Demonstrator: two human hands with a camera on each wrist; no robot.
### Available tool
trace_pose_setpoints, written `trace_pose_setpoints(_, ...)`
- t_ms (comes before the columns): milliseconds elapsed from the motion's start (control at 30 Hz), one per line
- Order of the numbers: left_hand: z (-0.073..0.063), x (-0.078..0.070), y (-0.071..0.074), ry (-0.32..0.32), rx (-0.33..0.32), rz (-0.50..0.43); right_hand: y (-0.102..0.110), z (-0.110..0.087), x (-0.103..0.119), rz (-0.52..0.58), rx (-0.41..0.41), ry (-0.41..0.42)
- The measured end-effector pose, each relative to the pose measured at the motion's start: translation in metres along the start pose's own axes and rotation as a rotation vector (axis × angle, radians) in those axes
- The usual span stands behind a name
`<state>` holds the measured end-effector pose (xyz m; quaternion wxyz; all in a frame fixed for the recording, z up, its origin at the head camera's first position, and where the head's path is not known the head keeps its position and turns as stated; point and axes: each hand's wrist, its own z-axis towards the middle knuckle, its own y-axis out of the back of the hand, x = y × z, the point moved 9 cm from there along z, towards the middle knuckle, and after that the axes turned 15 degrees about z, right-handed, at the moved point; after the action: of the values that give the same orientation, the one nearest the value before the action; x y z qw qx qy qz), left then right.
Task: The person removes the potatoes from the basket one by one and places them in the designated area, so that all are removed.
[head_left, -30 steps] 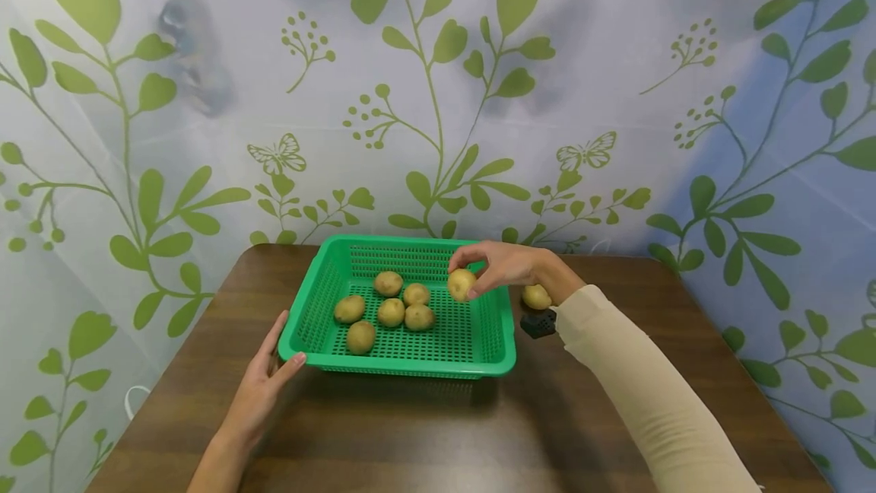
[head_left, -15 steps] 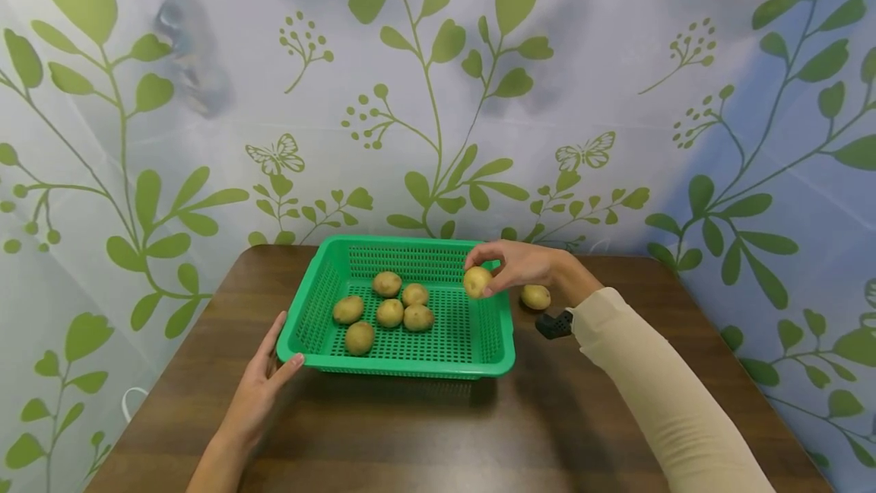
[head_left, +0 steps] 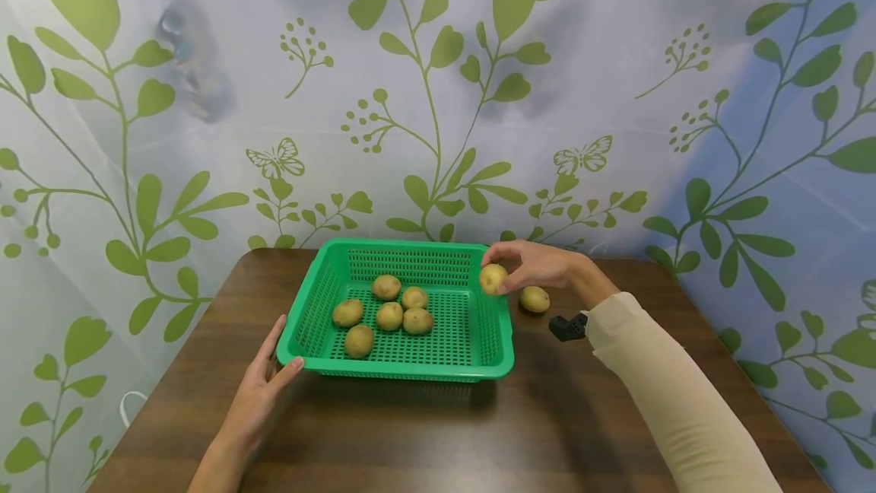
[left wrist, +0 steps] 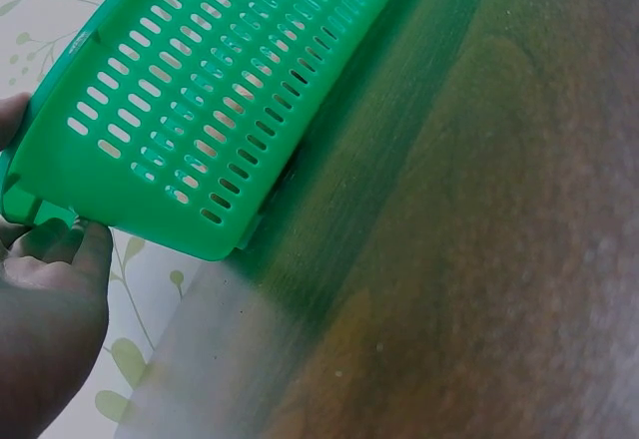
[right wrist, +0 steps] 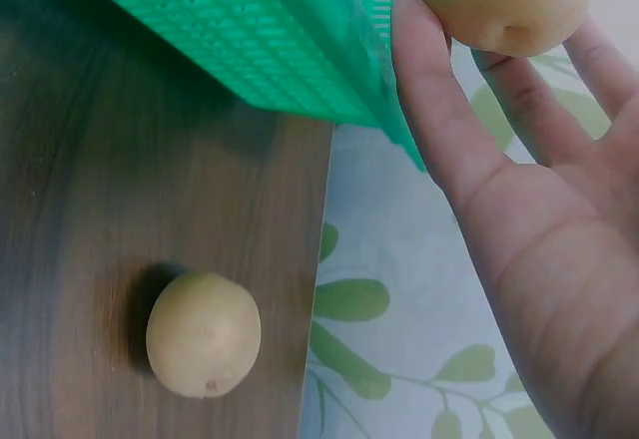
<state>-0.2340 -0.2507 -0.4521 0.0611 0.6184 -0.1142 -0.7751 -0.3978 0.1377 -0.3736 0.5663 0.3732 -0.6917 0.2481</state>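
Note:
My right hand [head_left: 541, 265] pinches a potato [head_left: 493, 279] between thumb and fingers, raised above the right rim of a green plastic basket [head_left: 411, 370]. In the right wrist view, the thumb and fingers surround this potato [right wrist: 504, 5], which the frame's top edge cuts off. My left hand [head_left: 253, 394] holds the basket's near left corner, its thumb on the rim. The left wrist view shows fingers curled at the basket's corner [left wrist: 150, 195]. Inside the basket lie several potatoes [head_left: 389, 316], mostly left of its middle. Another potato [head_left: 534, 300] rests on the table just outside its right side.
The brown wooden table [head_left: 411, 440] bears the basket. Behind it hangs a pale curtain [head_left: 438, 97] with green leaves and butterflies. A small black device [head_left: 569, 327] sits at my right wrist, by the beige sleeve [head_left: 671, 386].
My right hand has carried the potato rightward, from over the basket's inside to its right rim. The left hand and the basket have stayed put.

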Motion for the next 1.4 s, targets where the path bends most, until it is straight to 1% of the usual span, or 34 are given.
trace_pose_setpoints(133,0.0,0.0,0.0,-0.004,0.001,-0.008,0.006,-0.005,-0.003,0.029,-0.007,0.014)
trace_pose_setpoints(233,-0.001,-0.001,0.0,0.0,0.001,-0.008,0.013,-0.01,-0.006,0.026,-0.03,0.015)
trace_pose_setpoints(367,-0.001,-0.001,0.0,0.005,0.003,-0.005,0.024,-0.018,-0.014,0.029,-0.081,-0.001)
trace_pose_setpoints(533,-0.001,0.001,0.0,0.014,0.002,-0.007,0.037,-0.028,-0.027,0.022,-0.124,-0.002)
trace_pose_setpoints(733,-0.001,0.001,0.0,0.022,0.001,-0.007,0.055,-0.044,-0.043,0.012,-0.218,-0.015)
trace_pose_setpoints(767,-0.001,0.0,0.0,0.024,-0.001,-0.006,0.058,-0.046,-0.045,0.023,-0.229,-0.015)
trace_pose_setpoints(900,-0.001,-0.001,0.0,0.033,-0.006,-0.008,0.067,-0.057,-0.055,0.009,-0.26,-0.008)
trace_pose_setpoints(1133,-0.002,-0.002,-0.001,0.025,-0.003,-0.015,0.078,-0.069,-0.072,0.071,-0.277,0.012)
trace_pose_setpoints(1300,0.0,-0.001,-0.001,0.03,0.001,-0.019,0.083,-0.077,-0.078,0.059,-0.316,0.009)
trace_pose_setpoints(1400,0.0,0.0,0.0,0.033,0.0,-0.016,0.085,-0.082,-0.081,0.024,-0.35,0.001)
